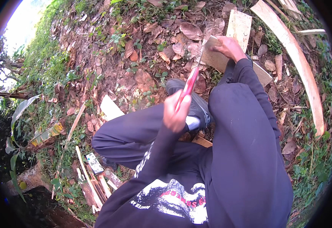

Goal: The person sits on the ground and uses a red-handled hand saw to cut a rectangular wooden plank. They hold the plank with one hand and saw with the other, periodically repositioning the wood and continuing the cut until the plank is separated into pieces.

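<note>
My left hand [175,113] is closed round the red handle of a bladed tool [189,86]. Its thin blade is seen nearly edge-on, so I cannot tell whether it is a saw or a knife. The blade reaches up to the left end of a flat wooden board [216,60], near or against it. My right hand [228,47] grips the upper edge of this board by that end. The board slants down to the right, passing partly behind my right leg and shoe. A paler plank [239,29] lies just beyond my right hand.
A long curved wood strip [301,62] lies at the right. Left of my bent knee is a pale wood piece [110,108]. Lower left, a phone-like flat object [94,163] rests beside several sticks [93,190]. Dry leaves and plants cover the ground. My shoe [196,104] stands below the board.
</note>
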### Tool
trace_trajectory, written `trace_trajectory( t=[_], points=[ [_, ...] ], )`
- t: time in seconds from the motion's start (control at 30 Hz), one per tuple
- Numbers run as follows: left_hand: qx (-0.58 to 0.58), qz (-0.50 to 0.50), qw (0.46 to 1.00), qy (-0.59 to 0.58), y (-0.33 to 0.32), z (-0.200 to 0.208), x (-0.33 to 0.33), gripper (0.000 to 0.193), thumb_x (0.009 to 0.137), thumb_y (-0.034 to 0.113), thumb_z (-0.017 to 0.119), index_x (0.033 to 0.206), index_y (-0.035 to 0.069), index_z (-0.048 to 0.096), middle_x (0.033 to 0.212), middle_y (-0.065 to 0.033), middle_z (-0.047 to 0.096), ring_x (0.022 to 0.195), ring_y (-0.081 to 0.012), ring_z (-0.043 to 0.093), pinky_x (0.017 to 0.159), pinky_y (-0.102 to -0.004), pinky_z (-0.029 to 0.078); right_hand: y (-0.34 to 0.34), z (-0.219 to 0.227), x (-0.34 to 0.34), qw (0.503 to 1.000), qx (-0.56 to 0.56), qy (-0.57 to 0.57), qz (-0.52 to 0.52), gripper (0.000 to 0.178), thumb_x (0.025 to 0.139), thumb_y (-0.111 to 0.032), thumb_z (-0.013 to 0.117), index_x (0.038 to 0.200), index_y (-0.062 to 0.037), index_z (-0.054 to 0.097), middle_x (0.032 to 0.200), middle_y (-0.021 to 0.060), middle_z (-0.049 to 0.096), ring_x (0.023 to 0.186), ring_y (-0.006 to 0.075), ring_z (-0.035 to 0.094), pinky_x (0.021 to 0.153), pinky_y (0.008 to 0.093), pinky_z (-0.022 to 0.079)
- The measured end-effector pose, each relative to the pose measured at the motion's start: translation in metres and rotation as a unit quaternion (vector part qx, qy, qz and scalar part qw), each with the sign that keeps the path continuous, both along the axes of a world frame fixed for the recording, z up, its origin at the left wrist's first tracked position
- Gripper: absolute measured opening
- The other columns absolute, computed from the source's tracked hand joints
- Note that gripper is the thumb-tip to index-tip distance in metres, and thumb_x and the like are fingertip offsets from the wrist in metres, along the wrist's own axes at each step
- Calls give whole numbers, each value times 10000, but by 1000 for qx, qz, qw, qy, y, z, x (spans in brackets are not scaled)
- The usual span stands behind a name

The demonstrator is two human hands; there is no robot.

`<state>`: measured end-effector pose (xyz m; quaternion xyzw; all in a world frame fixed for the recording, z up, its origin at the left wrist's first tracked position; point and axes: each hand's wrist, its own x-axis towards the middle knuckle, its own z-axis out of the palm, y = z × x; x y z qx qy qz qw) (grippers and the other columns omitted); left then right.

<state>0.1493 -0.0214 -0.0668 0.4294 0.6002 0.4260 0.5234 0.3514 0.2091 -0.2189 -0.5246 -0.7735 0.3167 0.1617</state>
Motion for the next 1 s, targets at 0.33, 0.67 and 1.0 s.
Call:
trace_trajectory(
  t=[0.33, 0.67, 1.0],
  points=[
    [-27, -39, 999, 19, -36, 27, -2, 156, 875, 103, 525, 809, -33, 562, 603, -49, 496, 557, -96, 485, 541, -272, 382, 10, -12, 10, 999, 8, -23, -23, 535, 785, -503, 712, 1028, -33, 635, 997, 231, 668, 949, 398, 639, 833, 466, 502],
    [13, -55, 994, 90, -40, 47, 9, 166, 903, 124, 529, 767, 29, 526, 588, 58, 428, 510, -24, 350, 473, -224, 279, 2, 6, 15, 999, -23, -25, -6, 548, 776, -476, 734, 1128, -68, 637, 1045, 206, 666, 994, 381, 626, 857, 428, 486],
    [91, -45, 991, 86, 21, 64, 3, 214, 908, 149, 549, 741, 20, 512, 585, -6, 450, 516, -81, 413, 487, -288, 341, -28, 48, -1, 999, 28, 11, -14, 445, 787, -362, 738, 1086, -53, 625, 962, 212, 672, 931, 373, 650, 819, 434, 507]
  ],
)
